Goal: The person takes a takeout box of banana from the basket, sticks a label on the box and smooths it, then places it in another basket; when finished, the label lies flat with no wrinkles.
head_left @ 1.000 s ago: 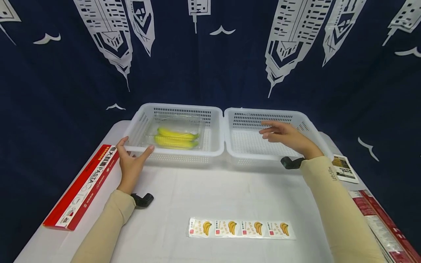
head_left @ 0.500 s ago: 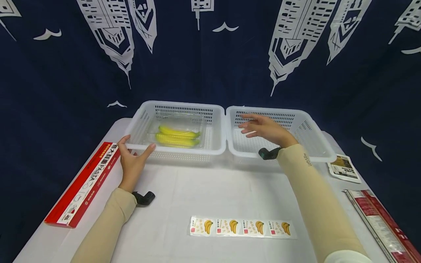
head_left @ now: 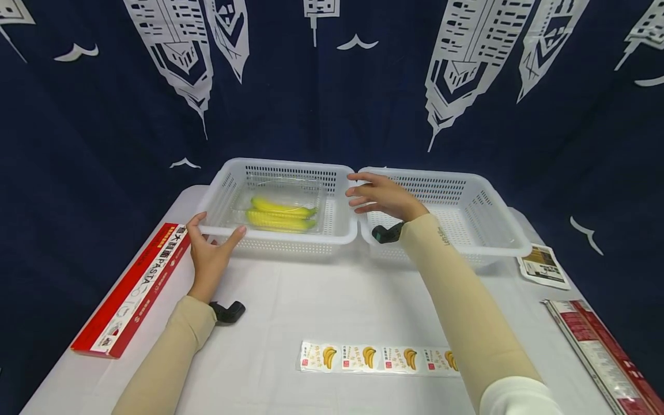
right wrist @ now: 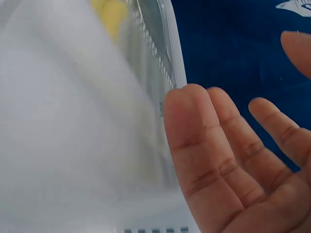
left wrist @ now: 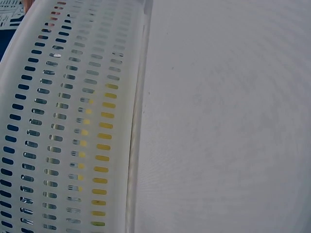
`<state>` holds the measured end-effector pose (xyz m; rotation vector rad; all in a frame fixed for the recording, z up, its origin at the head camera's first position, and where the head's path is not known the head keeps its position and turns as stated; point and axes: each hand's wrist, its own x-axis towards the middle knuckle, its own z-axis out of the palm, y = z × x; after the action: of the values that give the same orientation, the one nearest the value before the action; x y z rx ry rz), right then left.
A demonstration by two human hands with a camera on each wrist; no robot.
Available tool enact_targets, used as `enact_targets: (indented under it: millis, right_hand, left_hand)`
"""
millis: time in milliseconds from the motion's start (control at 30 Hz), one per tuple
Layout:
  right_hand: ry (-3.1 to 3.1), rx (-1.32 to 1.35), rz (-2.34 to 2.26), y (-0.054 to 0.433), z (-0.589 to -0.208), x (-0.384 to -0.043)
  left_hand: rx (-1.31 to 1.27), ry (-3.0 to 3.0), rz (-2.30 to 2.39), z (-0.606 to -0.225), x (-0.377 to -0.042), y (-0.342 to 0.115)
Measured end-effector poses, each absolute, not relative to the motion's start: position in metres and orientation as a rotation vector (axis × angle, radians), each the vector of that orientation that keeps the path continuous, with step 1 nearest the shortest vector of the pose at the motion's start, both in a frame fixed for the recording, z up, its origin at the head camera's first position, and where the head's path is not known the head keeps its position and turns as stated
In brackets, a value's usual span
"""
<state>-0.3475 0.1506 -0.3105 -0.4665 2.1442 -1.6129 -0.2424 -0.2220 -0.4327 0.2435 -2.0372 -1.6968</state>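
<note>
A white plastic basket (head_left: 339, 227) stands at the back left. Inside lies a clear plastic clamshell (head_left: 246, 202) with yellow bananas (head_left: 282, 216) in it. At the basket's front left corner, my left hand (head_left: 210, 256) grips the rim, thumb over the front and fingers at the side. My right hand (head_left: 384, 196) holds nothing; its fingers are extended and reach over the gap between the baskets, tips right at the left basket's right rim. Through the slotted wall (left wrist: 63, 126), yellow shows in the left wrist view. The right wrist view shows straight fingers (right wrist: 194, 141) beside the basket.
A second white basket (head_left: 498, 225) stands to the right. A strip of banana labels (head_left: 378, 358) lies on the table's front. A red pasta box (head_left: 132, 288) lies at left; at right lie a white packet (head_left: 542, 266) and a red-and-white package (head_left: 607, 346). Patterned dark-blue cloth (head_left: 332, 115) hangs behind.
My right hand has moved left from over the right basket to the left basket's right rim. My left hand stays at the corner. The view has shifted slightly.
</note>
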Motion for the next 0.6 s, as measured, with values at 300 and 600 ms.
enact_targets:
  millis: [300, 600]
  right_hand:
    - [2.11, -0.379, -1.612, 0.103, -0.304, -0.351]
    - [2.153, -0.237, -1.517, 0.074, -0.311, -0.361]
  left_hand:
    - [0.247, -2.029, -1.705, -0.432, -0.242, -0.224]
    - [0.248, -2.024, -1.699, -0.432, -0.244, -0.222]
